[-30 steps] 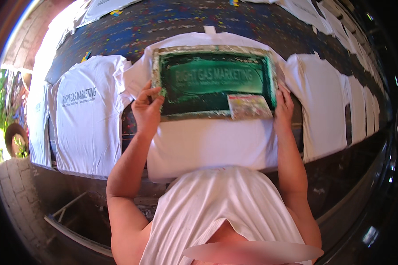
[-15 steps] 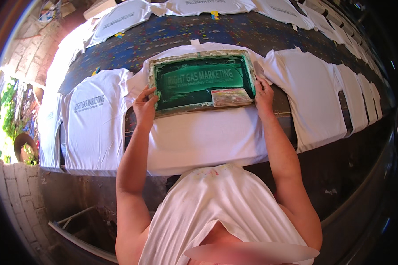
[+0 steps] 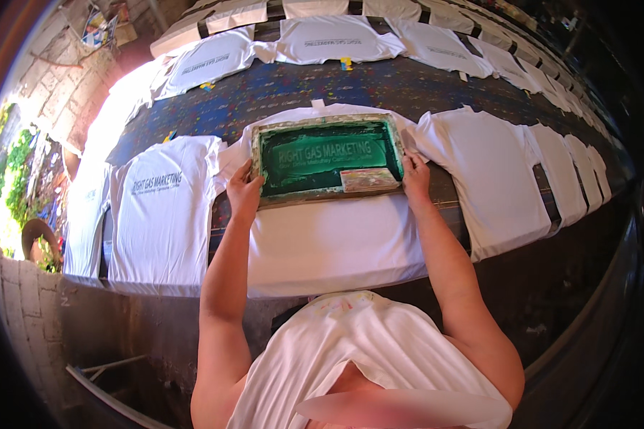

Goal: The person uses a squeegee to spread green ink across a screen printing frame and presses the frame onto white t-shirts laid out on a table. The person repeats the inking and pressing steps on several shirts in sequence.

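A rectangular screen-printing frame [image 3: 300, 143] with green ink on its mesh and pale reversed-out lettering lies over a white T-shirt [image 3: 329, 243] spread on the long dark table. My left hand [image 3: 245, 186] grips the frame's left side with fingers curled on the rim. On the opposite side my right hand [image 3: 416, 175] holds the rim the same way. A flat, paint-stained block, like a squeegee [image 3: 368, 181], rests inside the frame at its lower right. The shirt's sleeves and upper edge show around the frame; its middle is hidden underneath.
Beside it lie a printed white shirt [image 3: 161, 236] on the left and several plain shirts [image 3: 501, 200] on the right. Rows of shirts [image 3: 336, 36] cross the far side of the ink-spattered table [image 3: 279, 86]. A block wall and foliage [image 3: 11, 186] stand at the left.
The view has shifted, so frame, hands and shirts sit lower and more far rows show. The frame looks smaller, farther from the camera. Both hands still hold its sides.
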A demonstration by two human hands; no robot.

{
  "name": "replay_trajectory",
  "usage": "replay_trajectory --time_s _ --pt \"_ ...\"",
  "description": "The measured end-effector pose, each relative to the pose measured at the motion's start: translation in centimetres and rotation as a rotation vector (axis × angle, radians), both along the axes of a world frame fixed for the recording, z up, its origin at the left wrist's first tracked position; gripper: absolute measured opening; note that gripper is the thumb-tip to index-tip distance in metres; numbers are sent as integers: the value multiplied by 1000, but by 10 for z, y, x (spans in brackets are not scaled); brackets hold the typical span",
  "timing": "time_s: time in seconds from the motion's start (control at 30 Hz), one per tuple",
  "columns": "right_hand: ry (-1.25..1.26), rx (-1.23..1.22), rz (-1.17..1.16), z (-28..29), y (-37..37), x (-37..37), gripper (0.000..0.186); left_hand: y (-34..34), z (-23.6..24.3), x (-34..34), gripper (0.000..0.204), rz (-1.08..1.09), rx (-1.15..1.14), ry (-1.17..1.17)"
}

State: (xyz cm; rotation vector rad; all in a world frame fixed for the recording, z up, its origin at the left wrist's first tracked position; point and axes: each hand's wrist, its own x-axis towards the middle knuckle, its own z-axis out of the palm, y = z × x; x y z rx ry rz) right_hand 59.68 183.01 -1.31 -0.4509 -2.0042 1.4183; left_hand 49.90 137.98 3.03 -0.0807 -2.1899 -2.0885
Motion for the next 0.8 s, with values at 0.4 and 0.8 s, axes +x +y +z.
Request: replay_trajectory --time_s 0.4,0.8 --pt "31 -59 17 -7 0 -1 36 -2 5 2 67 -19 -21 7" --pt "-37 -73 53 -1 1 5 36 -2 1 2 69 -64 154 -87"
